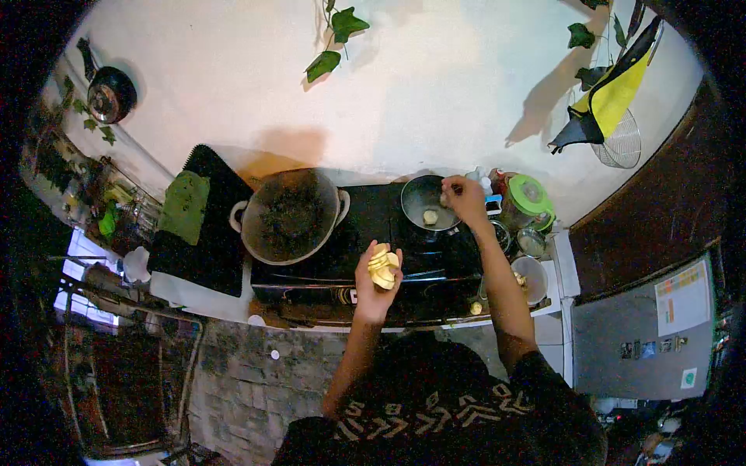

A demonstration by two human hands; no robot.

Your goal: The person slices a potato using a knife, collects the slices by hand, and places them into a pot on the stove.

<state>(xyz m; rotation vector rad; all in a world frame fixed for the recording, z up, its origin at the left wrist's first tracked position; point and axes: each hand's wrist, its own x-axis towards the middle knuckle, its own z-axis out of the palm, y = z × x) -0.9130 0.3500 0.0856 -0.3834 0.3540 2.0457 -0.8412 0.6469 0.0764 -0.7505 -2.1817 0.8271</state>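
My left hand [374, 291] is closed around a small stack of pale yellow slices [383, 266], held in front of the stove's edge. They look like cut vegetable or fruit; the exact kind cannot be told. My right hand [466, 200] reaches over the right rim of a small dark frying pan [416, 203], its fingers pinched together and pointing down. Whatever the fingertips hold is too small and hidden to name. One pale slice [430, 217] lies in the pan, below and left of those fingers.
A large wok-like pot [289, 217] with two handles stands on the left of the black stove [365, 210]. Right of the pan are a green-lidded jar [530, 196] and a translucent bowl [535, 281]. A grey fridge [614, 342] stands at far right.
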